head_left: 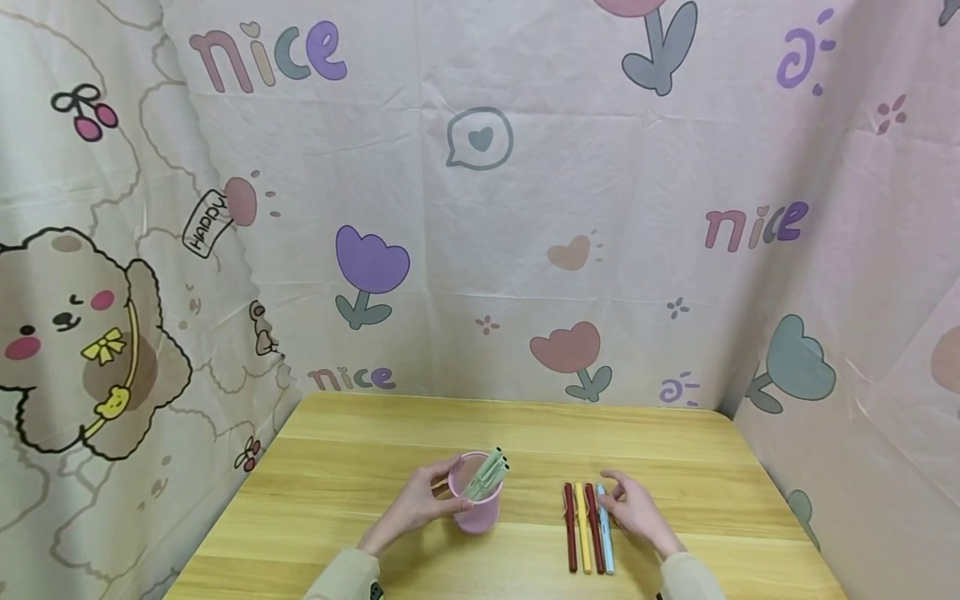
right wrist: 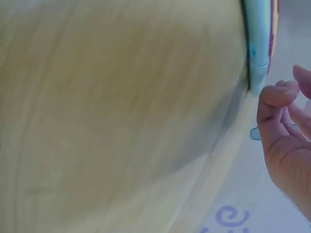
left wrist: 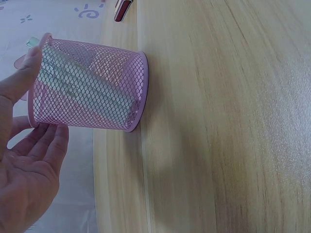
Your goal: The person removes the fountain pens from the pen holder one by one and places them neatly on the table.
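A pink mesh pen cup (head_left: 477,521) stands upright on the table, gripped near its rim by my left hand (head_left: 418,504). Several pale green pens (head_left: 487,475) with dark ends lean in it, also seen through the mesh wall (left wrist: 92,87) in the left wrist view. To the right, two dark red pens (head_left: 571,529), a yellow pen (head_left: 583,533) and a light blue pen (head_left: 606,537) lie side by side. My right hand (head_left: 636,508) is at the far end of the light blue pen, fingers loosely bent; in the right wrist view the fingertips look just apart from it.
The wooden table (head_left: 360,450) has rounded far corners. Printed cloth (head_left: 480,250) hangs behind it and along both sides. A strip of bare wood (head_left: 528,533) lies between the cup and the row of pens.
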### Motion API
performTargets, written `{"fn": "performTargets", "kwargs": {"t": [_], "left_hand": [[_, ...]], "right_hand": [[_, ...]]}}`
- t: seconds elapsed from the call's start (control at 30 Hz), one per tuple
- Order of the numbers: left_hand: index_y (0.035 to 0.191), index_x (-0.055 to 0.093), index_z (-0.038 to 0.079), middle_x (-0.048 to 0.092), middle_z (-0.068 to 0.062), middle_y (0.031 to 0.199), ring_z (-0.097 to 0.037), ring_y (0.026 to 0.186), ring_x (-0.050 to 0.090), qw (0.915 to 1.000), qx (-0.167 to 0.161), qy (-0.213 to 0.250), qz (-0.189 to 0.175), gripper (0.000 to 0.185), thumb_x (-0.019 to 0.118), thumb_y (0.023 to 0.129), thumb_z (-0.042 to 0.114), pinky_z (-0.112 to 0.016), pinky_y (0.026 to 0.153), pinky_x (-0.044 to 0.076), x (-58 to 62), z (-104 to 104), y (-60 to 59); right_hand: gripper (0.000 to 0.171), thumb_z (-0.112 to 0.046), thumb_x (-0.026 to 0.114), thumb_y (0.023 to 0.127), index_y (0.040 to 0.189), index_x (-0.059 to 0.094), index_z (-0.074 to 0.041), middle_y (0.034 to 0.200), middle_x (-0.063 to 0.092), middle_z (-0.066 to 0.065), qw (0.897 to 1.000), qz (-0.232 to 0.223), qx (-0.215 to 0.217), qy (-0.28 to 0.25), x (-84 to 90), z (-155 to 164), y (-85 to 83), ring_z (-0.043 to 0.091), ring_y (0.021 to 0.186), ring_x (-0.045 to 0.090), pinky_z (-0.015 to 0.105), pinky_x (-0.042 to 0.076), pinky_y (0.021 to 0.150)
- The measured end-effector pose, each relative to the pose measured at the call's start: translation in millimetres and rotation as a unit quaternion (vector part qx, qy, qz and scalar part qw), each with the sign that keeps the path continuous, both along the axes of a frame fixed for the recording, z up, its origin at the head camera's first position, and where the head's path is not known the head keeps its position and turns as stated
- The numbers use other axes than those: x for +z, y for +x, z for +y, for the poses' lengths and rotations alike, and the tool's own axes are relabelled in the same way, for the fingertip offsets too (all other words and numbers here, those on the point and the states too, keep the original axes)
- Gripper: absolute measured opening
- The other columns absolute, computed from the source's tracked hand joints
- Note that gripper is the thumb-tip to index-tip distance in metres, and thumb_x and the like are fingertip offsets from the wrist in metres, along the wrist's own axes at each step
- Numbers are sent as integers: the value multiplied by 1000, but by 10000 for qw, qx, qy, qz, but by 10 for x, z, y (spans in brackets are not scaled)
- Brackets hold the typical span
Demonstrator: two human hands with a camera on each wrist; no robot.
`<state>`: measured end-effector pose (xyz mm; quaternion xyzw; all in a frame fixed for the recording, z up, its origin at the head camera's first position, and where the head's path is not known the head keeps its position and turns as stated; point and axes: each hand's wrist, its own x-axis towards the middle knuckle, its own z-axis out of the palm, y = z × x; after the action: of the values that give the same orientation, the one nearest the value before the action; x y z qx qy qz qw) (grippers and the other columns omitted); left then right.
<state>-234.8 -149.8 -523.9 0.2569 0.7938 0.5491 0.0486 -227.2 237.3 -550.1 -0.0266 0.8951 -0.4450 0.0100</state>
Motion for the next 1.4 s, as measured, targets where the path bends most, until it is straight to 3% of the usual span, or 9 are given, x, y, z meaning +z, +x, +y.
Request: {"fn": "performTargets", "kwargs": {"t": [0.13, 0.5, 0.83, 1.13, 1.4], "left_hand": [[145, 35, -17, 44, -40, 146, -57, 132, 48, 10000, 11, -43, 8, 85, 82, 83, 15, -53, 110, 49, -5, -1, -4], [144, 34, -20, 42, -42, 146, -59, 133, 46, 10000, 3, -53, 30, 86, 82, 83, 16, -52, 110, 48, -12, 3, -12], [144, 34, -20, 42, -41, 146, -58, 132, 48, 10000, -21, -24, 29, 85, 82, 83, 15, -52, 110, 49, -16, -10, -14], [144, 35, -20, 43, -42, 145, -57, 131, 49, 9999, 27, -91, 82, 85, 83, 82, 15, -52, 109, 50, -14, -3, -11], [144, 35, -20, 44, -41, 145, -57, 131, 49, 10000, 24, -48, 30, 85, 82, 83, 15, -53, 110, 49, -4, 4, 0]], "right_hand": [[47, -8, 71, 90, 133, 56, 6, 88, 64, 7, 9995, 288, -94, 8, 61, -93, -9, 12, 73, 58, 18, 52, 58], [26, -2, 70, 90, 116, 66, 2, 86, 61, 4, 9956, 736, -249, -519, 187, -379, -29, 4, 62, 53, 16, 48, 51], [23, -5, 71, 91, 114, 68, -1, 89, 63, 6, 9926, 927, 62, -780, 258, -603, -13, 2, 68, 56, 15, 51, 56], [29, -14, 73, 91, 117, 66, -2, 96, 65, 9, 9860, 982, 636, -1189, 328, -822, 29, 3, 79, 60, 15, 58, 69], [31, -13, 73, 91, 118, 65, -1, 99, 66, 11, 9823, 914, 844, -1398, 359, -1003, 23, 5, 80, 62, 15, 59, 64]]}}
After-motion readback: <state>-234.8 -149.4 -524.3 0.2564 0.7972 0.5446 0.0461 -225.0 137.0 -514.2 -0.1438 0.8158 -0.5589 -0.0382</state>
